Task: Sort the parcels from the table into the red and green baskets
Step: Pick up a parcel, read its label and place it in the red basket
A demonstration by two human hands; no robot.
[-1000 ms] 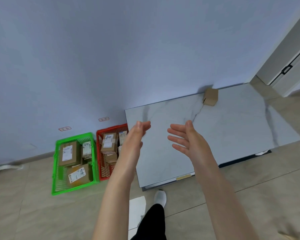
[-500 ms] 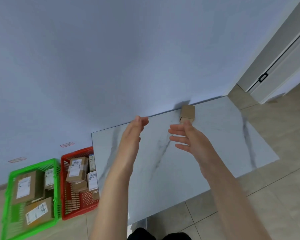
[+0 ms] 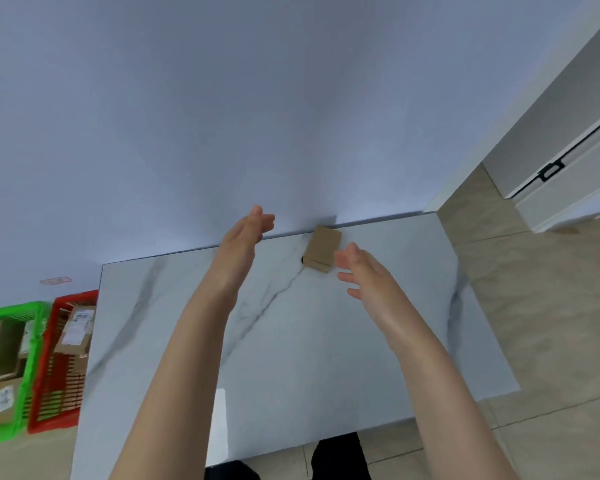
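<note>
One small brown cardboard parcel lies at the far edge of the white marble table, close to the wall. My left hand reaches over the table to the parcel's left, fingers straight and empty. My right hand hovers just to the parcel's right and slightly nearer me, fingers spread, not touching it. On the floor at the left stand the red basket and the green basket, both holding labelled brown parcels.
A pale blue wall runs behind the table. A white door with a black handle is at the right. Beige floor tiles surround the table, and my dark trouser legs show at the table's near edge.
I have stepped closer to the table, so the baskets have slid to the left edge of view. Both hands have stretched forward and now flank the parcel.
</note>
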